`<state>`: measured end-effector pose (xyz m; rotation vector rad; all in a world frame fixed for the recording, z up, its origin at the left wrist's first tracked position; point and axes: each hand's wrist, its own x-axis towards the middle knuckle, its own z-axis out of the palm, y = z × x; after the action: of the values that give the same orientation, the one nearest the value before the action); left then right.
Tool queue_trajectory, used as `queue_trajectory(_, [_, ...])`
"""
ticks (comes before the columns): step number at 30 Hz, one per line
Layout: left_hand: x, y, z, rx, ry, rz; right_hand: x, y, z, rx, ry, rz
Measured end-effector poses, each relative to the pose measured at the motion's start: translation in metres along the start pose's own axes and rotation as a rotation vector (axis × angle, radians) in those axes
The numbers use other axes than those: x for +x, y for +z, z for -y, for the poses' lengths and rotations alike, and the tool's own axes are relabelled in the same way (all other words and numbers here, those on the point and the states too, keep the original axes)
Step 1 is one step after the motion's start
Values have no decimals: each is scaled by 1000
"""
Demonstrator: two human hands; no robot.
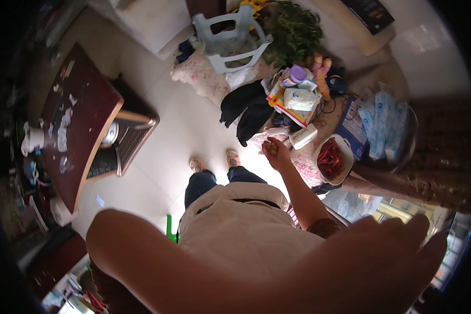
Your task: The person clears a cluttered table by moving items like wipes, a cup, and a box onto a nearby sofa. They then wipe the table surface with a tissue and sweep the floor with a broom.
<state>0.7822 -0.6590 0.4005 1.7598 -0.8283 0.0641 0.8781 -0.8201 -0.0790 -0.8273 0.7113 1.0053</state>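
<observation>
My left forearm crosses the bottom of the view, very near the camera, and my left hand (pixel 392 251) is blurred at the right with its fingers apart. Nothing shows in it, though its palm side is hidden. My right hand (pixel 275 154) is curled, palm up, around small pale pieces (pixel 272 148) that are too small to name. It is beside a white soft pack (pixel 303 136) bearing print and a pink floral quilted cloth (pixel 304 167). Farther right, a white container (pixel 349 151) holds dried red chillies or similar red pieces (pixel 330 159).
Ahead are a grey plastic stool (pixel 239 59), leafy greens (pixel 294 33), black cloth (pixel 245 102), a purple-lidded tub (pixel 297 73) and a plush toy (pixel 322 76). Blue-white packs (pixel 382 121) lie at the right. A dark red table (pixel 86 98) with scraps on it stands at the left.
</observation>
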Motion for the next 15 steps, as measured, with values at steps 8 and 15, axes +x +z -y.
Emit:
queue_trajectory(8, [-55, -8, -13, 82, -204, -451, -29, 20, 23, -181, -23, 42])
queue_trajectory(15, [-173, 55, 126, -678, -916, -1243, -53, -152, 141, 87, -523, -366])
